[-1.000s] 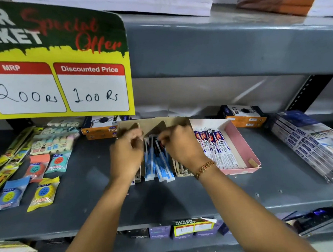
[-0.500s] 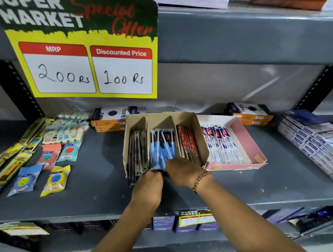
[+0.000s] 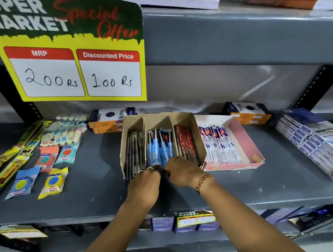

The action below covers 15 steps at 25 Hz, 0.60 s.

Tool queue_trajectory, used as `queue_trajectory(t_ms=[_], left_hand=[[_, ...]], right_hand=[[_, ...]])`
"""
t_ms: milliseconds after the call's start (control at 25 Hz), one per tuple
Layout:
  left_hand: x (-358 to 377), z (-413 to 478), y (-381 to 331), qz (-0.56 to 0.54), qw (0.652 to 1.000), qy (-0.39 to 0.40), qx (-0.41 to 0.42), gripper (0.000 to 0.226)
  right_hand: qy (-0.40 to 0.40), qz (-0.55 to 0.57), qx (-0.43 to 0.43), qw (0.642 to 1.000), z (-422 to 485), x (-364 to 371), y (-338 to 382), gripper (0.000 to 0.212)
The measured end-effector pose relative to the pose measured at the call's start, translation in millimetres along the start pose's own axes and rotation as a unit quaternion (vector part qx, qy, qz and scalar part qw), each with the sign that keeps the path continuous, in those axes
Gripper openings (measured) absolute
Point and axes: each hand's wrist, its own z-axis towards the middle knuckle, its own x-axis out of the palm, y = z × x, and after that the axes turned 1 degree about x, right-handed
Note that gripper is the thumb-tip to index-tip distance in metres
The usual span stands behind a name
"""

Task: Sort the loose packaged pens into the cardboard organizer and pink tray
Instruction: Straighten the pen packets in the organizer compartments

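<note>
A cardboard organizer point(image 3: 155, 120) with three slots stands mid-shelf. Dark pens point(image 3: 134, 149) fill its left slot, blue packaged pens point(image 3: 159, 147) the middle one, red packaged pens point(image 3: 186, 142) the right one. The pink tray point(image 3: 247, 140) touches its right side and holds white packaged pens point(image 3: 219, 144). My left hand point(image 3: 145, 180) and my right hand point(image 3: 182, 171) meet at the organizer's near edge. Both have curled fingers closed on the near ends of the blue pens. Their fingertips are hidden.
A yellow price sign point(image 3: 75, 53) hangs above on the left. Orange boxes point(image 3: 110, 119) sit behind the organizer, and another orange box point(image 3: 248, 113) lies behind the tray. Small packets point(image 3: 52, 181) cover the shelf's left, stacked flat boxes point(image 3: 314, 142) its right. The shelf's front edge point(image 3: 108, 211) is close.
One second ago both hands were over the far part of the organizer. They have drawn back to its near edge and stay there on the blue pens.
</note>
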Motion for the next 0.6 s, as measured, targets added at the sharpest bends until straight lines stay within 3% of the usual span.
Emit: queue_trajectory(t_ms=[120, 280, 440, 600], left_hand=[[-11, -13, 8, -0.032, 0.999, 0.003, -0.033, 0.031], [-43, -25, 32, -0.083, 0.985, -0.127, -0.083, 0.038], [-62, -8, 53, -0.047, 0.982, -0.179, -0.025, 0.045], [-53, -2, 63, -0.023, 0.983, -0.182, 0.027, 0.032]], right_hand=[[-0.009, 0.021, 0.002, 1.000, -2, -2, 1, 0.031], [0.022, 0.075, -0.064, 0.995, -10, -4, 27, 0.036], [0.082, 0.078, -0.133, 0.985, -10, 19, 61, 0.039], [0.047, 0.057, -0.133, 0.988, 3, 28, 70, 0.045]])
